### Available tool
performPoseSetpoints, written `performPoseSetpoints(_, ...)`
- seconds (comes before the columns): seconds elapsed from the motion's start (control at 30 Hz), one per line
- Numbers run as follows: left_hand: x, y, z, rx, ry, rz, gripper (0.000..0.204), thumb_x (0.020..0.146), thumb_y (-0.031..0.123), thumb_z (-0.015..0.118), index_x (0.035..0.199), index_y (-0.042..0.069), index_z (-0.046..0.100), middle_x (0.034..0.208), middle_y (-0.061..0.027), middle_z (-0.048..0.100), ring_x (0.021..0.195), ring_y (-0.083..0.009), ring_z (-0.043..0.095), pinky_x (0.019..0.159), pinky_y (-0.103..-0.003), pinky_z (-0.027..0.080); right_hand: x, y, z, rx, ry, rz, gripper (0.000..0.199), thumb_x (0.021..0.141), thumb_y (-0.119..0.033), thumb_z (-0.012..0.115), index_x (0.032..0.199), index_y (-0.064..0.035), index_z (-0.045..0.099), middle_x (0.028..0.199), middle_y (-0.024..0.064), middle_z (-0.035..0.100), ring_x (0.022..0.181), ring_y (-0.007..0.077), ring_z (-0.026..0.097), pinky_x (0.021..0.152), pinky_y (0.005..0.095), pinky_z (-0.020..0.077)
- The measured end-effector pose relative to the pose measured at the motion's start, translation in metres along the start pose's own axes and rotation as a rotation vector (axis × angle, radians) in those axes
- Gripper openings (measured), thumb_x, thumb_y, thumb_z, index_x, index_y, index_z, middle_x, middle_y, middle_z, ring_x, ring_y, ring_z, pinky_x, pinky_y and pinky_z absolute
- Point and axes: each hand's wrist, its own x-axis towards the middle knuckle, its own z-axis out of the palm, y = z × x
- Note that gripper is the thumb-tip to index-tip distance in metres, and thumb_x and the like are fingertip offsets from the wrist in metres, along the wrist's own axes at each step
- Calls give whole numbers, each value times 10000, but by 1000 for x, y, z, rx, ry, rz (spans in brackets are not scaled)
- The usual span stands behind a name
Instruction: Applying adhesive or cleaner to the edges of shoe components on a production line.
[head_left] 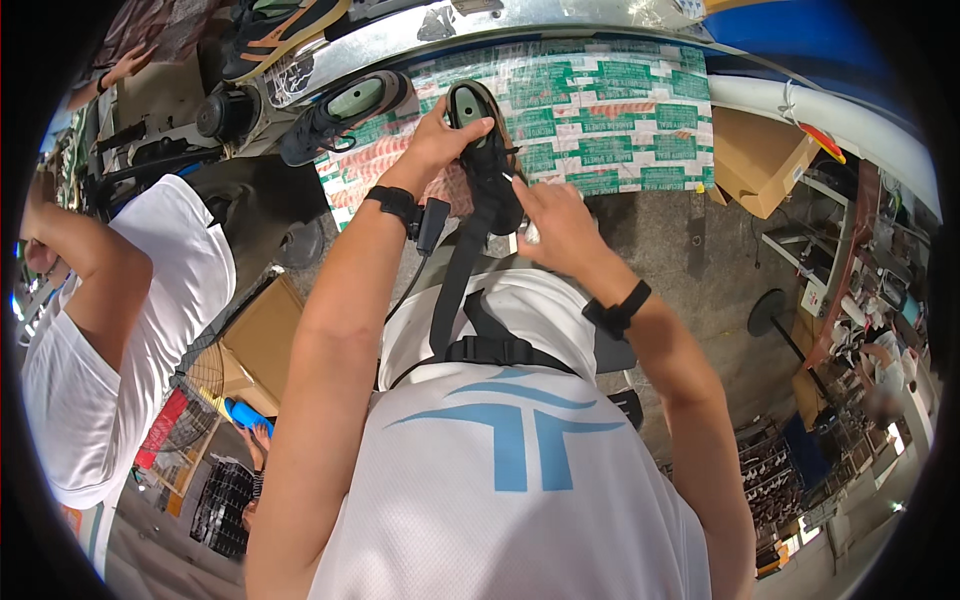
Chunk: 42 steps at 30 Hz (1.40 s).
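A dark shoe [490, 185] with a pale green insole is held out before my chest, its heel opening away from me. My left hand [445, 138] is closed around its heel end, the thumb pressing near the collar. Close to the shoe's right side is my right hand [562, 225], its index finger extended toward the laces and its other fingers curled. A small white bit shows at those curled fingers, too little to name. Left of the held shoe, a second dark shoe [345, 112] with a similar insole lies at the bench edge.
The bench surface [620, 120] is covered in green and white printed tape. Behind it runs a metal rail [560, 18] with more shoes at the far left. A cardboard box [760, 160] stands at the right. A co-worker in a white shirt [150, 300] is close on my left.
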Motion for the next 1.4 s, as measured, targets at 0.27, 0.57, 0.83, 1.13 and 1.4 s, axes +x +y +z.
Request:
performPoseSetpoints(0.27, 12, -27, -6, -69, 120, 30, 908, 818, 327, 938, 1513, -48, 490, 1270, -217, 731, 1112, -267, 733, 967, -385, 596, -14, -39, -12, 77, -17, 202, 833, 772, -286, 828, 1459, 96, 553, 1112, 188, 632, 1084, 383, 616, 954, 499, 450)
performPoseSetpoints(0.57, -29, -45, 49, 175, 370, 146, 1300, 699, 327, 950, 1679, -21, 168, 1427, -311, 622, 1275, -448, 658, 1060, -476, 541, -9, -42, -6, 208, 150, 302, 799, 816, -204, 822, 1502, 78, 523, 1169, 203, 657, 1096, 379, 649, 959, 478, 494)
performPoseSetpoints(0.83, -64, -18, -103, 752, 102, 47, 1072, 718, 341, 903, 1641, 133, 400, 1349, -242, 690, 1213, -453, 679, 1016, -488, 559, 6, -8, -12, 245, 100, 456, 778, 862, -249, 806, 1512, 87, 539, 1185, 221, 674, 1103, 392, 662, 978, 467, 527)
performPoseSetpoints(1.13, -25, 44, -58, 511, 322, 614, 418, 870, 69, 767, 1283, 25, 719, 1348, -197, 720, 1309, -371, 666, 1124, -415, 501, -6, 69, -13, 187, -32, 566, 845, 821, -335, 841, 1489, 97, 553, 1186, 267, 702, 1091, 451, 680, 950, 519, 551)
performPoseSetpoints(1.4, 271, 217, -62, 263, 566, 283, 717, 825, 321, 936, 1378, -39, 658, 1253, -206, 759, 1084, -274, 754, 921, -376, 592, -29, 123, -35, 70, -167, 547, 847, 817, -404, 813, 1449, 110, 581, 1237, 306, 691, 1139, 454, 674, 990, 507, 540)
